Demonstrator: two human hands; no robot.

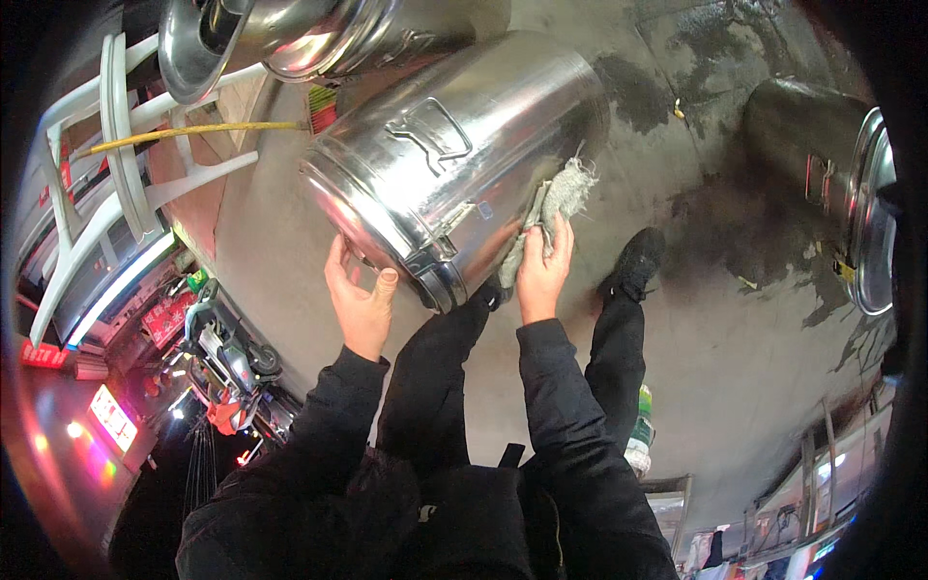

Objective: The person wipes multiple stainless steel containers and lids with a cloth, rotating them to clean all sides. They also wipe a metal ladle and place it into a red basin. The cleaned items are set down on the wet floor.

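Note:
A large stainless steel insulated barrel (464, 152) stands tilted before me, its lidded end towards my left hand, with a wire side handle and a black-and-metal latch. My left hand (361, 297) is at the rim of the lid, thumb raised apart; its fingertips are partly hidden behind the rim. My right hand (545, 272) grips a frayed grey-white cloth (569, 190) against or close beside the barrel's lower side; whether the cloth touches the metal is unclear.
More steel barrels are at the top (341, 36) and far right (819, 145). White plastic chairs (130, 181) and a broom's yellow handle (196, 130) are at left. The concrete floor (725, 362) has dark wet patches. A green-and-white container (641, 431) stands near my leg.

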